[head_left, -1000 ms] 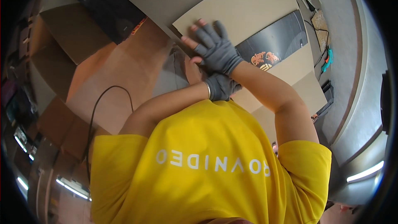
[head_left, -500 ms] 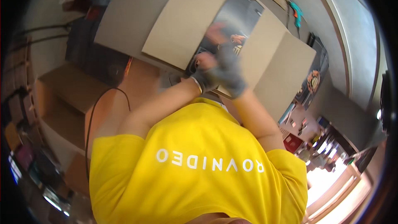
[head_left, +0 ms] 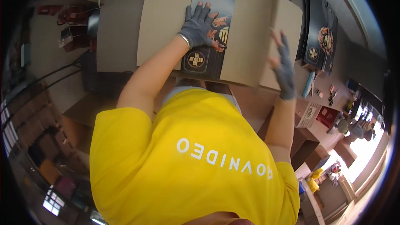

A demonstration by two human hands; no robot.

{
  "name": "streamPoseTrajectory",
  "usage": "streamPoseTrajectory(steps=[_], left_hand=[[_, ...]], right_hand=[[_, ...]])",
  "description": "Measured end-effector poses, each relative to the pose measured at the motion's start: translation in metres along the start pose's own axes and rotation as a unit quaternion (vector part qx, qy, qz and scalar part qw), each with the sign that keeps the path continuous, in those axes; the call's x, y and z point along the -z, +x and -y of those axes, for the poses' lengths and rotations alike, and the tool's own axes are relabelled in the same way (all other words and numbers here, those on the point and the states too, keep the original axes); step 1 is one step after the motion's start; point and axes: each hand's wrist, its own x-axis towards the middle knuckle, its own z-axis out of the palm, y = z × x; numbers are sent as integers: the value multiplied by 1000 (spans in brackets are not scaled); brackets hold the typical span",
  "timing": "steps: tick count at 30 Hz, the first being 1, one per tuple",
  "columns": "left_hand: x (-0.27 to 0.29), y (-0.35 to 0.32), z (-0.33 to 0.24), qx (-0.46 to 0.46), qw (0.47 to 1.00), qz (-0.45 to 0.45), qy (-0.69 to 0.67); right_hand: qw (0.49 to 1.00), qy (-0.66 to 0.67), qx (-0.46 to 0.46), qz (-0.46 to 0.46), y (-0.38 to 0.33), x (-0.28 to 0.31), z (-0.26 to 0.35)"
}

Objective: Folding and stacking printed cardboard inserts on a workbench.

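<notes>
While your left hand (head_left: 201, 28), in its grey fingerless glove, lies flat and spread on the dark printed flat pack (head_left: 210, 29) in the upper middle of the head view, keep that palm pressing evenly so the pack stays seated between the tan cardboard box flaps (head_left: 246, 37). Your right hand (head_left: 282, 64), gloved the same, is open with fingers loose against the right flap, gripping nothing. More dark packs (head_left: 318, 33) lean at upper right.
</notes>
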Motion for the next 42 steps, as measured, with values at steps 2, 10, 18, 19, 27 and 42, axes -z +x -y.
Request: streamPoseTrajectory(steps=[2, 10, 18, 19, 27, 42], left_hand=[[-8, -1, 4, -29, 998, -45, 21], [4, 6, -12, 9, 997, 70, 15], [4, -2, -30, 43, 997, 43, 56], [3, -1, -29, 44, 996, 39, 63], [7, -5, -31, 31, 993, 56, 98], [13, -14, -27, -19, 988, 61, 138]], right_hand=[[959, -281, 18, -9, 15, -53, 2], [926, -372, 54, 16, 20, -112, -48], [923, -379, 51, 31, 16, -112, -51], [926, -372, 54, 30, 16, -112, -51], [930, -362, 66, 23, 19, -106, -52], [951, -281, 126, 37, -46, -60, 15]])
